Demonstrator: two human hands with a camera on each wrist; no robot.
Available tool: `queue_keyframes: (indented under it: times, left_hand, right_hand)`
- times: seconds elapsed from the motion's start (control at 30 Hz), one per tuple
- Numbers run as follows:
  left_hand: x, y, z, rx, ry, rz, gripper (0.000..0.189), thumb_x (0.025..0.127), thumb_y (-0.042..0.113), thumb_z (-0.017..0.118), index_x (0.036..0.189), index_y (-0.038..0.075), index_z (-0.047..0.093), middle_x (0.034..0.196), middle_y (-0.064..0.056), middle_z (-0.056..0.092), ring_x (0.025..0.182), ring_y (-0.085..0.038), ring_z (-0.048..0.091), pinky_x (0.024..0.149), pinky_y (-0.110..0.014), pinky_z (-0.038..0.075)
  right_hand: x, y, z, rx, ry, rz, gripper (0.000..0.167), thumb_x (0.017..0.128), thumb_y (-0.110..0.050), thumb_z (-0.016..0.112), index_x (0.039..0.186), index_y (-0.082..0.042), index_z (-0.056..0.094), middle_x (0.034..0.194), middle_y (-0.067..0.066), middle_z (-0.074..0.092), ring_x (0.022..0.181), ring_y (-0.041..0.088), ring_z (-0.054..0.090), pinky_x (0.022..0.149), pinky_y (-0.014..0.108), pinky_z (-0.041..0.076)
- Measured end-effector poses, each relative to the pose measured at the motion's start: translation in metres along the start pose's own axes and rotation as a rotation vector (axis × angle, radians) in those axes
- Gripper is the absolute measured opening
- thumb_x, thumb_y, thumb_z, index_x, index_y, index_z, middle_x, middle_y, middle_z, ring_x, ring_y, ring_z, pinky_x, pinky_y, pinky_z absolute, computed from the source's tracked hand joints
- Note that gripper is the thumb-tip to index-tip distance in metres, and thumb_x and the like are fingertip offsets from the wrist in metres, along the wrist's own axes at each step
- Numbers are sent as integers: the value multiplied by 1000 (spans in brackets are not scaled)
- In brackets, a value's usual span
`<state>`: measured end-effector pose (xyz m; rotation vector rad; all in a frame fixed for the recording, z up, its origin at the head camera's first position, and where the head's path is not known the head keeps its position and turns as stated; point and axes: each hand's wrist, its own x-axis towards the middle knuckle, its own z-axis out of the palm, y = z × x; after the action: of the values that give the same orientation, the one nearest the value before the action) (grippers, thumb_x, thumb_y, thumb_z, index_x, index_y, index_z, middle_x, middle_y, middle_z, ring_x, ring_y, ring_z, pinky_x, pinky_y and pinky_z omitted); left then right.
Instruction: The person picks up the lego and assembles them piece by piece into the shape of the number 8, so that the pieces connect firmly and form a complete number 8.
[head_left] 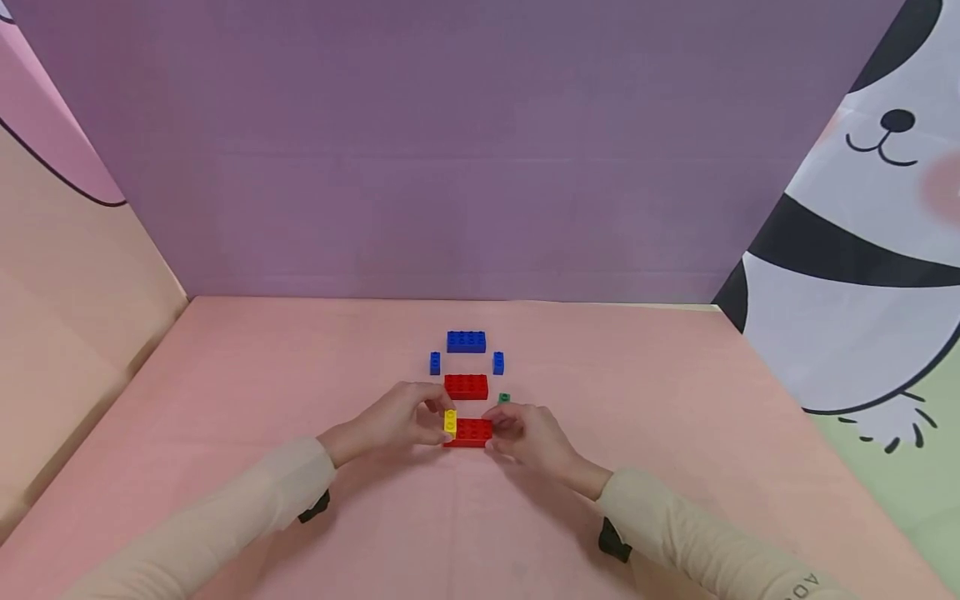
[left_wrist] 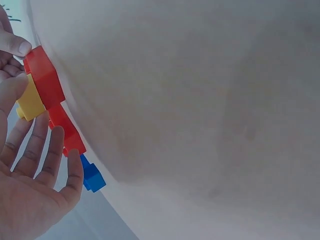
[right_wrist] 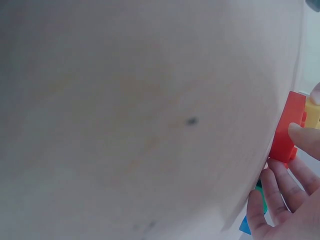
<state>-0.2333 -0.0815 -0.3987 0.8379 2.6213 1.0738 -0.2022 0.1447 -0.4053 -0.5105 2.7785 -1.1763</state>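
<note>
A red building brick (head_left: 476,434) lies on the pink tabletop between both hands. On its left end stands a small yellow brick (head_left: 450,423), which my left hand (head_left: 405,415) pinches between thumb and fingers. In the left wrist view the yellow brick (left_wrist: 32,100) meets the red brick's studded side; whether it is pressed fully down I cannot tell. My right hand (head_left: 534,435) grips the red brick's right end, its thumb on the near side in the right wrist view. Just beyond that hand a small green brick (head_left: 505,398) is partly hidden.
Behind the hands lies a second red brick (head_left: 466,387). Farther back are two small blue bricks, one on the left (head_left: 435,363) and one on the right (head_left: 498,363), with a larger blue brick (head_left: 467,342) behind them. A purple backdrop (head_left: 465,167) rises at the table's far edge.
</note>
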Motion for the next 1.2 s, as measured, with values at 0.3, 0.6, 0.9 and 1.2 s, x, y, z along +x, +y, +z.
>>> queue_keyframes:
  times: [0.3,0.6,0.9,1.2]
  left_hand:
    - [0,-3,0,-13,3,6,29,72,16,77,95,21,60,94,8,59,96,-17,53,83,-30,50]
    - [2,-2,0,-11,-6,-11,28,72,16,77,93,22,60,93,8,59,95,-16,53,83,-30,50]
    - [2,-3,-2,-10,-9,-3,28,71,17,78,92,23,60,92,9,59,96,-17,53,86,-33,49]
    - [3,-3,-1,-15,-10,-7,27,72,18,77,93,23,60,92,9,59,97,-18,54,86,-34,49]
  right_hand:
    - [-1,-2,1,-2,7,8,33,73,-4,74,105,-10,65,100,4,66,91,19,62,78,32,54]
    - [1,-1,1,1,2,17,33,73,-3,74,105,-10,65,100,3,66,90,18,62,78,31,54]
    - [4,0,-3,8,-26,5,33,73,-1,72,105,-9,66,98,3,67,89,18,62,77,32,54]
    - [6,0,-7,47,-32,33,31,75,4,68,104,-7,65,100,6,67,91,20,62,78,33,54]
